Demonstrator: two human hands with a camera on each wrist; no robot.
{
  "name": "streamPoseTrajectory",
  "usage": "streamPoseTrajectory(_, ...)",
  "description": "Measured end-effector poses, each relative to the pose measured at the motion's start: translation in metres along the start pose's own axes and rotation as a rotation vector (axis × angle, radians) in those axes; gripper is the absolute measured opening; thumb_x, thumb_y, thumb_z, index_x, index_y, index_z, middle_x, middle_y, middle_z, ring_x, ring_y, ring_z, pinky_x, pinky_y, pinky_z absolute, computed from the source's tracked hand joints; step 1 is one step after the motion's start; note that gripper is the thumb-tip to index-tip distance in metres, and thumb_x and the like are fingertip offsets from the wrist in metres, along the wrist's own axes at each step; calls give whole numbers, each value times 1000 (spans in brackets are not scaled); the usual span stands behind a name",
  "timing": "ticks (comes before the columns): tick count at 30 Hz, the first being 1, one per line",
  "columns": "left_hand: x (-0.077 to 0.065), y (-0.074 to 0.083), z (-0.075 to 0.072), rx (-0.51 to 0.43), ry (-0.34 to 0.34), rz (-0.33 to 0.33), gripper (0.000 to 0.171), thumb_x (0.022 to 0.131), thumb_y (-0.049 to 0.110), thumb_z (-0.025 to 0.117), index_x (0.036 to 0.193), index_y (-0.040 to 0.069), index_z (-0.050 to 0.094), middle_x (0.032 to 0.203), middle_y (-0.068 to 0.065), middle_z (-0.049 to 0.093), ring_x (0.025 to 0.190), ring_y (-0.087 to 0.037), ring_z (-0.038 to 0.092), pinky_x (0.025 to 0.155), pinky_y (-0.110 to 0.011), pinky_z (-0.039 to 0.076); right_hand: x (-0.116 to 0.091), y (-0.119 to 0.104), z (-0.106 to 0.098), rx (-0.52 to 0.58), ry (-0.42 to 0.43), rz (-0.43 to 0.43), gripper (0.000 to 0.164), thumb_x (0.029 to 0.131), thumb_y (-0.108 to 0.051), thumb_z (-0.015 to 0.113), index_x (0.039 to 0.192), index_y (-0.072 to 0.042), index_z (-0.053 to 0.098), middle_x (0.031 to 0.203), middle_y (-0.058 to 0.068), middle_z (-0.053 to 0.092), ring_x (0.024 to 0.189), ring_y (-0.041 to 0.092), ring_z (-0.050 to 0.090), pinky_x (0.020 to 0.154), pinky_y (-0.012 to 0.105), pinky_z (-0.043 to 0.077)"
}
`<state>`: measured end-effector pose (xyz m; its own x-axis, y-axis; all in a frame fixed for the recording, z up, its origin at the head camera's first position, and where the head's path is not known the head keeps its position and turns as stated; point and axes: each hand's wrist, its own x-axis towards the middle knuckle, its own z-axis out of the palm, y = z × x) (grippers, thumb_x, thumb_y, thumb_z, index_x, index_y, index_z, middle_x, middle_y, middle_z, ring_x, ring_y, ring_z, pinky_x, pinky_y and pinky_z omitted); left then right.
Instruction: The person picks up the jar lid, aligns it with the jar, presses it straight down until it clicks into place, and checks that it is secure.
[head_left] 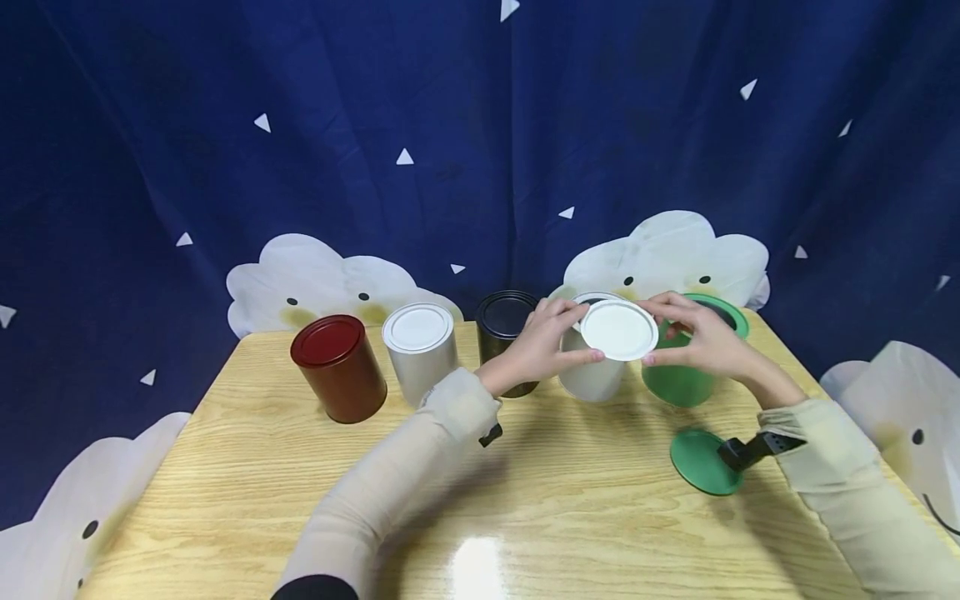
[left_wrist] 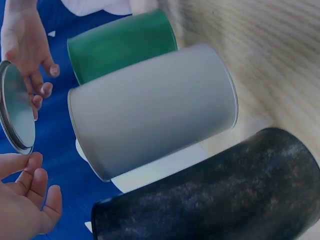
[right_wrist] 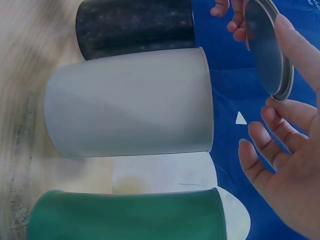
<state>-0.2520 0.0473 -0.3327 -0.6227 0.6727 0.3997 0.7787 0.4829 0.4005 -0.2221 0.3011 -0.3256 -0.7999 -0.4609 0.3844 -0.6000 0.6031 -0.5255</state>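
A round white lid is held in the air over an uncovered white can, a little apart from it. My left hand pinches the lid's left edge between thumb and fingers. At the opposite edge my right hand grips it the same way. Both wrist views show the lid's shiny underside and the plain side of the white can. The can's rim is partly hidden behind the lid in the head view. Behind my right hand stands an uncovered green can.
A green lid lies on the wooden table near my right wrist. Farther left stand a black can, a lidded white can and a lidded dark red can. A blue curtain hangs behind the table.
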Motion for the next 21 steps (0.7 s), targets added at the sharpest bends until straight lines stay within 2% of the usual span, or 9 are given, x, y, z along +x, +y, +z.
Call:
streamPoseTrajectory(4,6,-4,-4,4,0,3,62,79,36,69,131,8,49,119,-9,49,104,-21,39,83,-31,31,8,0,-3,18,-10,0,70,67,-9,80,129,1,50,115,8,50,78,16,47,65,23,40)
streamPoseTrajectory(7,10,-6,-8,-2,-5,4,62,80,35,68,132,8,48,120,-9,49,104,-21,39,84,-30,31,13,2,-5,28,-9,3,69,66,-7,80,128,0,51,115,8,50,80,11,47,66,23,41)
streamPoseTrajectory(10,14,-8,-10,7,-9,5,60,81,36,67,132,9,48,118,-8,49,104,-20,38,84,-29,31,18,3,-6,38,-8,35,67,66,-6,80,127,-1,52,115,8,50,83,8,47,66,23,42)
streamPoseTrajectory(14,18,-11,-12,26,-19,-8,60,82,37,66,132,10,48,118,-7,49,105,-20,38,84,-29,31,23,4,-8,39,-10,71,66,67,-7,80,126,0,53,114,7,50,82,10,47,65,24,42)
streamPoseTrajectory(21,24,-18,-12,34,-44,-36,62,83,37,65,134,9,45,120,-6,47,105,-19,37,84,-30,30,31,12,-9,21,-33,64,66,69,-9,79,127,3,50,113,8,49,87,8,44,67,20,41)
